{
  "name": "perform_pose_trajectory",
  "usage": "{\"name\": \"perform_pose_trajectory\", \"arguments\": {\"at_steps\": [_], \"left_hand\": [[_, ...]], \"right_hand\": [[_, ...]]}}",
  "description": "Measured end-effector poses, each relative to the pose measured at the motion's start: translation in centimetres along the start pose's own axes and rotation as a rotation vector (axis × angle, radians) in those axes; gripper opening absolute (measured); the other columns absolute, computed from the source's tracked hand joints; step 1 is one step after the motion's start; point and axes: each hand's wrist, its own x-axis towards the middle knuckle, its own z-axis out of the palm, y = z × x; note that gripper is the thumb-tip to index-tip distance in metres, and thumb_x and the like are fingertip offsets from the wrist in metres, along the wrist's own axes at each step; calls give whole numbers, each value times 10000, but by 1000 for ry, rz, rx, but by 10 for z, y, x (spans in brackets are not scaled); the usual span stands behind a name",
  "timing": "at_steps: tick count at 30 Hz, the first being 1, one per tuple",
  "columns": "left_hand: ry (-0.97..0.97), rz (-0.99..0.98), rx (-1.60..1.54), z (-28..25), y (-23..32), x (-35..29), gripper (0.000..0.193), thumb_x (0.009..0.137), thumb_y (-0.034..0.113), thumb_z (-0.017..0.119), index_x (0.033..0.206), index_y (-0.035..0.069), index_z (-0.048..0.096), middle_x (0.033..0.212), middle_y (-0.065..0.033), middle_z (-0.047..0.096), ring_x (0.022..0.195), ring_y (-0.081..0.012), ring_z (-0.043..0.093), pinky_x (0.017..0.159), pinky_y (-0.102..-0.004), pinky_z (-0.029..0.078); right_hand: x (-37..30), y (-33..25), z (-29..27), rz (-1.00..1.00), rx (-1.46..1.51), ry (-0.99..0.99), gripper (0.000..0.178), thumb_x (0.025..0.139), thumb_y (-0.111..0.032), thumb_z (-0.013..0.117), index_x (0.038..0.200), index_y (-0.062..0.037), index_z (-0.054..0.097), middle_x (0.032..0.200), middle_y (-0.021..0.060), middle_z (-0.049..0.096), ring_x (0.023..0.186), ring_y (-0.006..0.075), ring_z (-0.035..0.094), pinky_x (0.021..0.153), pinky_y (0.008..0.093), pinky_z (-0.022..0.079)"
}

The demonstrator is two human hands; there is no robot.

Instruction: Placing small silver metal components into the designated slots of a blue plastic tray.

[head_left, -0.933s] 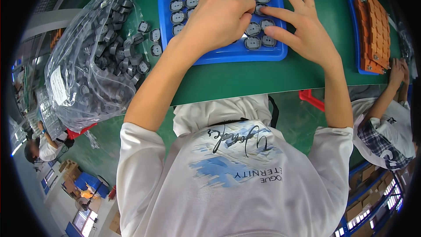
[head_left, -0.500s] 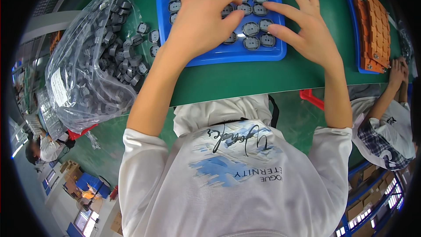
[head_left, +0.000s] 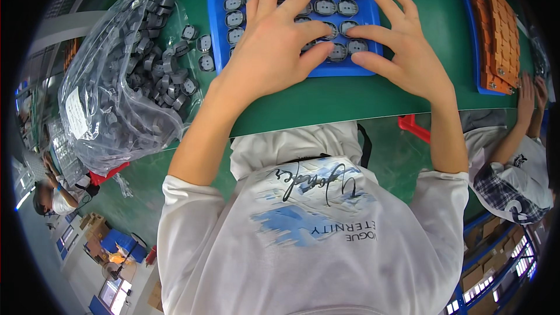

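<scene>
Rows of small grey rounded plastic parts lie in a shallow blue tray on the green table. My left hand is over the tray's middle and front, fingers spread, its index fingertip by a part near the front right. Under that hand some parts are hidden. At the tray's right side my right hand has its fingers apart. Its index fingertip reaches a grey part, and its thumb is by another part in the front right corner. Neither hand has a part gripped.
A clear plastic bag full of grey parts lies open at the left. Several loose parts sit between bag and tray. To the right, orange slabs rest on another blue tray, with a co-worker's hands beside them.
My left hand has moved toward the front right, uncovering parts at the tray's left and back. The tray's front edge now sits slightly farther back. My right hand has shifted slightly down.
</scene>
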Motion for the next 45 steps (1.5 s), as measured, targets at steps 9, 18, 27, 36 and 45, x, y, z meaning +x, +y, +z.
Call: {"name": "perform_pose_trajectory", "arguments": {"at_steps": [9,18,27,36,45], "left_hand": [[-695,-733,-68,-24,19,29,277,859,247,755,1069,69,777,1534,-257,448,1421,-536,335,1142,-620,290],[-619,-790,-99,-31,29,49,198,845,170,741,1013,69,765,1486,-257,485,1412,-518,355,1130,-612,308],[-498,-595,15,1,20,25,113,830,107,715,897,17,727,1475,-272,491,1405,-520,361,1110,-620,320],[-503,-637,-24,-13,30,41,110,823,93,707,895,12,727,1481,-284,489,1399,-526,376,1113,-626,313],[-562,-740,-5,-34,34,37,200,777,147,791,927,49,703,1519,-262,445,1424,-497,356,1142,-574,312]], "right_hand": [[17,-10,-21,107,123,-109,340,862,-332,797,1095,-87,766,1597,280,345,1448,528,267,1173,588,264],[16,-19,-19,116,99,-73,344,853,-333,799,1070,-67,777,1579,262,390,1424,535,291,1166,610,259],[17,-15,-21,135,183,-66,330,861,-332,793,1070,-77,783,1586,261,379,1430,540,286,1170,611,255],[14,-5,-17,129,176,-83,330,872,-324,786,1104,-90,775,1604,271,347,1442,543,263,1179,599,246],[17,-5,-23,115,319,-59,329,871,-353,783,1097,-115,785,1614,267,326,1451,535,255,1185,619,220]]}}
